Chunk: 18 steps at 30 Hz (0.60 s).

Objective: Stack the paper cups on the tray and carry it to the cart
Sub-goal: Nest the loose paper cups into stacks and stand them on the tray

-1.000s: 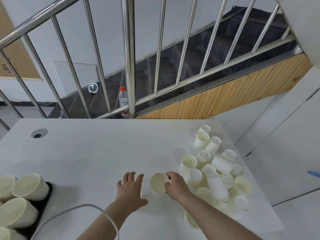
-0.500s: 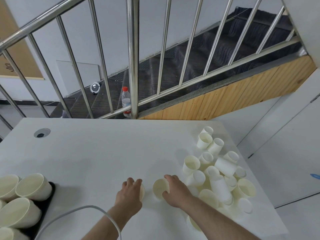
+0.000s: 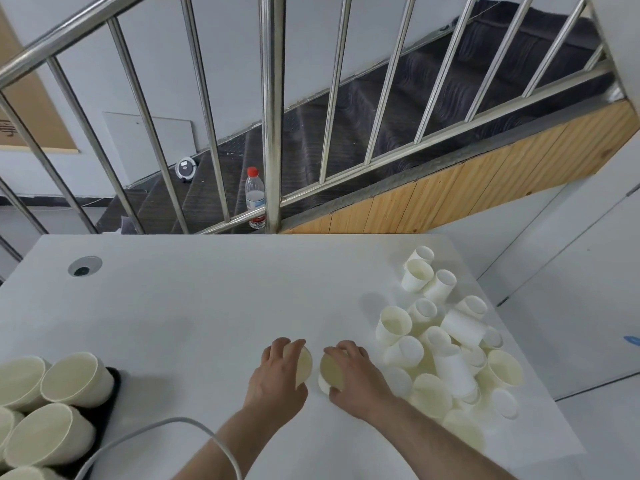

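Two cups held just above or on the table (image 3: 207,306), centre-front, mouths facing each other with a small gap: left cup (image 3: 303,366) in left hand (image 3: 278,374), right cup (image 3: 330,374) in right hand (image 3: 356,377). Left hand palm down, fingers curled over the cup's top, thumb under its rim. Right hand same pose mirrored, fingers wrapped over the cup's side, thumb low near its base. Both forearms come in from the bottom edge, angled toward each other. Loose cup pile (image 3: 446,344) just right of the right hand, some upright, most tipped. Tray (image 3: 110,393), dark, at the left edge, with bigger cups (image 3: 74,379) lying on their sides on it. White cable (image 3: 166,427) loops across the left forearm. Versus 1 s ago: left hand lay flat with spread fingers and held nothing, now it grips a cup; the right hand's cup has closed in on it, the gap now much smaller. Pile and tray unchanged
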Motion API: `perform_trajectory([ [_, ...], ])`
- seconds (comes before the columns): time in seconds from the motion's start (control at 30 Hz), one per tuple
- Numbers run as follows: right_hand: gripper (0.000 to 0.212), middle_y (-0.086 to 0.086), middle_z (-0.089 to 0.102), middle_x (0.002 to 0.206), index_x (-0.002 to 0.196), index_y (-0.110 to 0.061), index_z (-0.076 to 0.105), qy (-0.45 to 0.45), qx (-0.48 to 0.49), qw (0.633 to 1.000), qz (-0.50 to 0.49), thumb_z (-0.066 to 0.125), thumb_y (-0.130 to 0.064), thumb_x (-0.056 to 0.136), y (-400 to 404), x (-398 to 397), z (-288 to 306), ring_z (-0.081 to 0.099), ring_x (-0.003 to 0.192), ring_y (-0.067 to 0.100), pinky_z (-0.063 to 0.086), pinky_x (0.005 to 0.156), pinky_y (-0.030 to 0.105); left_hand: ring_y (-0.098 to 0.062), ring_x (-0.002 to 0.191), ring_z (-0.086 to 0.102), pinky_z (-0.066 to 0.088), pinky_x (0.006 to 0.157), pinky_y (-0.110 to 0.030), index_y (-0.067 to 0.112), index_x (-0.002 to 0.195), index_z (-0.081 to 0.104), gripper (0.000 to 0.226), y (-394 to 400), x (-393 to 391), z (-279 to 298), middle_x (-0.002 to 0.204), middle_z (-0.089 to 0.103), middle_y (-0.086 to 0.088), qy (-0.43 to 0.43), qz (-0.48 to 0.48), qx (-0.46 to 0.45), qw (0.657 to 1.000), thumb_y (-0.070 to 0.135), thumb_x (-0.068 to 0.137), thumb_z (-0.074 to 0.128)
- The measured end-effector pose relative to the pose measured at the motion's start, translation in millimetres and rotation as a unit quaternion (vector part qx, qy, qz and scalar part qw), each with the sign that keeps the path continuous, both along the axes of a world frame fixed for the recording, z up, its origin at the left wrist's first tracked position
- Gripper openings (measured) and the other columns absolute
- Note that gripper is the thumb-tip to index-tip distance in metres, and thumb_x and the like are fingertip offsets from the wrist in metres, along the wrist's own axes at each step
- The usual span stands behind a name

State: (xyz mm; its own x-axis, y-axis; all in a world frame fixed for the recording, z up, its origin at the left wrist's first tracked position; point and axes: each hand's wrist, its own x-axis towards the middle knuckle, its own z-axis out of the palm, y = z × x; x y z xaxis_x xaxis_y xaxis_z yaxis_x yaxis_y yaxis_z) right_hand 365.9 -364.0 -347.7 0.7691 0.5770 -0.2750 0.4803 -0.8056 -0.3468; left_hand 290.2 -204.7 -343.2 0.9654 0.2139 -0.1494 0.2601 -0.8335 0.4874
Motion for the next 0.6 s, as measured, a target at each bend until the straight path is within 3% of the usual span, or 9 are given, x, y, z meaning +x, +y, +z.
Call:
perform_trajectory([
  [0.3, 0.071, -0.006, 0.029, 0.141, 0.144, -0.027, 0.034, -0.024, 0.061, 0.993, -0.097, 0.062, -0.015, 0.08, 7, -11, 10, 0.031, 0.131, 0.017, 0.046, 0.097, 0.028, -0.021, 0.13, 0.037, 0.046, 0.092, -0.028, 0.027, 0.145, 0.023, 0.069, 13, 6, -5, 0.145, 0.026, 0.003, -0.034, -0.043, -0.051, 0.997, 0.022, 0.086, 0.057],
  [0.6, 0.07, -0.005, 0.024, 0.145, 0.144, -0.028, 0.034, -0.06, 0.077, 0.99, -0.098, 0.059, -0.012, 0.082, 11, -56, 40, 0.023, 0.136, 0.017, 0.045, 0.099, 0.029, -0.022, 0.13, 0.038, 0.048, 0.092, -0.031, 0.027, 0.145, 0.021, 0.068, 19, -36, 9, 0.146, 0.023, 0.002, -0.065, -0.035, -0.054, 0.996, 0.02, 0.088, 0.057],
])
